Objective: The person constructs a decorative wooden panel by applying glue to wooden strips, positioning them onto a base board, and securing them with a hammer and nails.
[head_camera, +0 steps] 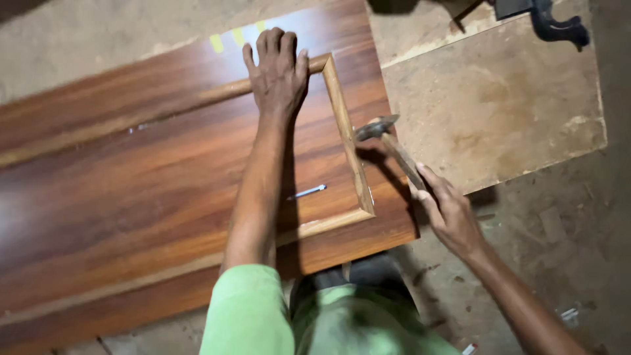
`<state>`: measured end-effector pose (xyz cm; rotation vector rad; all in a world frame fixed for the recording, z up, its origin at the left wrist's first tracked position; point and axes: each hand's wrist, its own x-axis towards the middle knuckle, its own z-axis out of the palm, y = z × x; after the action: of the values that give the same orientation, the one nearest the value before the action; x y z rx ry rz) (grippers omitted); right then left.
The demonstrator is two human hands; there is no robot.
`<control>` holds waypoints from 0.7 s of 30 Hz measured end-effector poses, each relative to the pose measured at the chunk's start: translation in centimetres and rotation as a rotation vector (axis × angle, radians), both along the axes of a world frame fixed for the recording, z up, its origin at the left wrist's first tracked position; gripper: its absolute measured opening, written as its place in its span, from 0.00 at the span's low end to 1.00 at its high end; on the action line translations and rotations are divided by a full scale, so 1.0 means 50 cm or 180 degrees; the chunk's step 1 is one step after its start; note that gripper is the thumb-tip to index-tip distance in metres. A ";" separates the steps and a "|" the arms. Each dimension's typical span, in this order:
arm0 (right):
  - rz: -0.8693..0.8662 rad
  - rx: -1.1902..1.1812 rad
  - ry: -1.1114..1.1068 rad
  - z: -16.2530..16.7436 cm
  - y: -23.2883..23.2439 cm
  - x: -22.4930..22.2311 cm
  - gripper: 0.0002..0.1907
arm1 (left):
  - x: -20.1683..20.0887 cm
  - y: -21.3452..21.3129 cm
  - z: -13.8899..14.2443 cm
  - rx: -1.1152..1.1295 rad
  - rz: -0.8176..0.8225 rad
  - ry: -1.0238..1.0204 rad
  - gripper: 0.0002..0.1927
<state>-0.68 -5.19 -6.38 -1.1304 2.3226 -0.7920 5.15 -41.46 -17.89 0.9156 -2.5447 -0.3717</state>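
Head view: right hand [450, 213], lower right of frame, grips a hammer [388, 138] whose handle slants up-left, head over the moulding strip [348, 138] running top to bottom. Left hand [277, 75] lies flat, fingers spread, on the upper corner.

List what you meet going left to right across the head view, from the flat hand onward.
Left hand pressed flat on the wooden trim → loose nail on the panel → upright trim strip → hammer head → right hand gripping the hammer handle → bare board.
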 end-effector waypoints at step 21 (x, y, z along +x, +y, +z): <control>0.0055 -0.0741 0.0975 -0.023 0.061 0.044 0.28 | 0.027 0.122 0.015 0.0436 -0.0259 -0.0107 0.40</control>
<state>1.49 -2.15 -7.54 -1.4592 2.5101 -0.9609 6.51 -35.36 -17.14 0.8752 -2.6193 -0.5655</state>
